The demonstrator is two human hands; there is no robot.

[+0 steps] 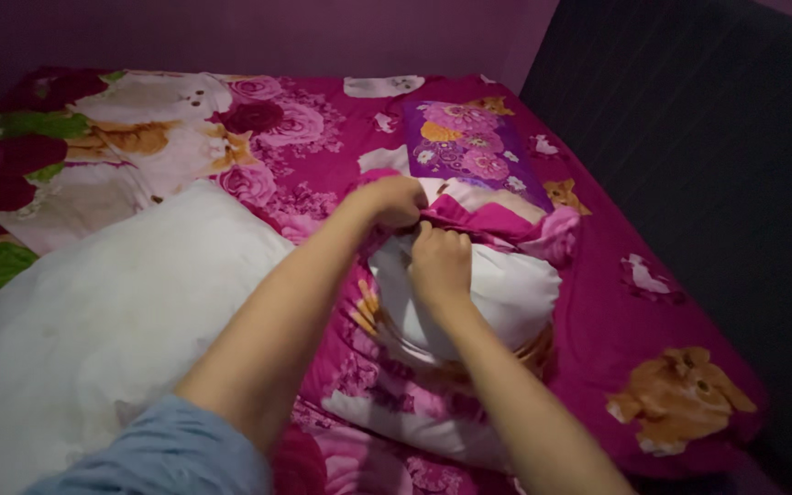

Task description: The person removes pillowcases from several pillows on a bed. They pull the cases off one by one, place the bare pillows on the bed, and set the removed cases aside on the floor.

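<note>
On bed (689, 302), hands (419, 234) grip pillowcase (497, 225) over pillow (506, 293).

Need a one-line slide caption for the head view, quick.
Left hand and right hand grip the pink floral pillowcase over a white pillow on a floral bedsheet.

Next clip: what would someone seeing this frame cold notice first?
Probably the two bare hands meeting at the centre: the left hand and right hand both grip the pink floral pillowcase bunched over a white pillow. A larger bare white pillow lies at left on the magenta cat-print bedsheet.
</note>
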